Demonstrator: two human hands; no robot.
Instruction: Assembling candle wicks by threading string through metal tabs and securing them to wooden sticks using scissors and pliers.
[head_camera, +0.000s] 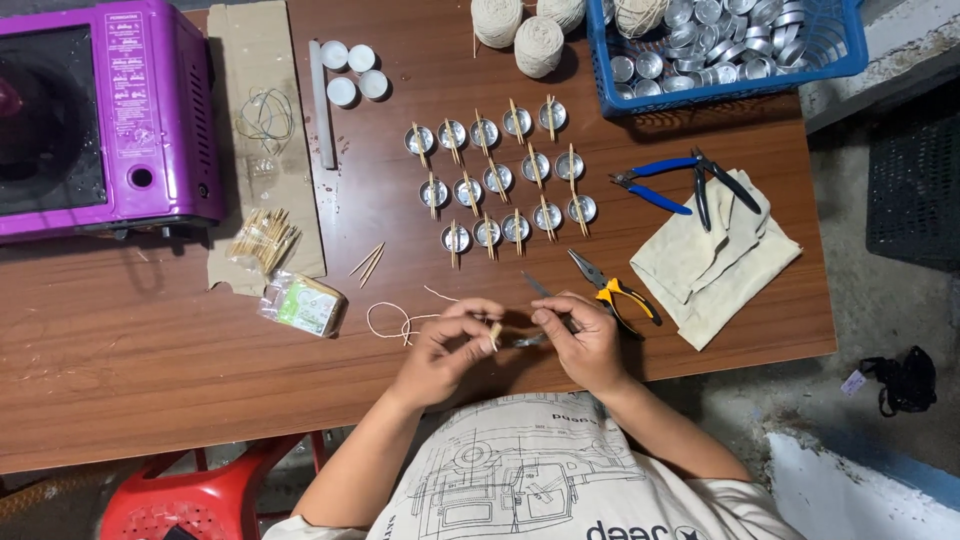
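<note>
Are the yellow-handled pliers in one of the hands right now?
No, the yellow-handled pliers lie on the table beside the right hand.

Purple stove (105, 115), blue basket (720, 90), blue-handled pliers (655, 185), folded cloth (715, 260).

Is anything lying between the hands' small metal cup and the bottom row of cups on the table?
Mostly clear wood lies between the metal cup and the cup rows; only the yellow-handled pliers lie just right of that path.

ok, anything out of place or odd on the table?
Mostly tidy: the metal cups sit in neat rows. Two toothpicks lie loose, away from their bundle, and a loose string trails beside the left hand. No spill or damage visible.
</note>
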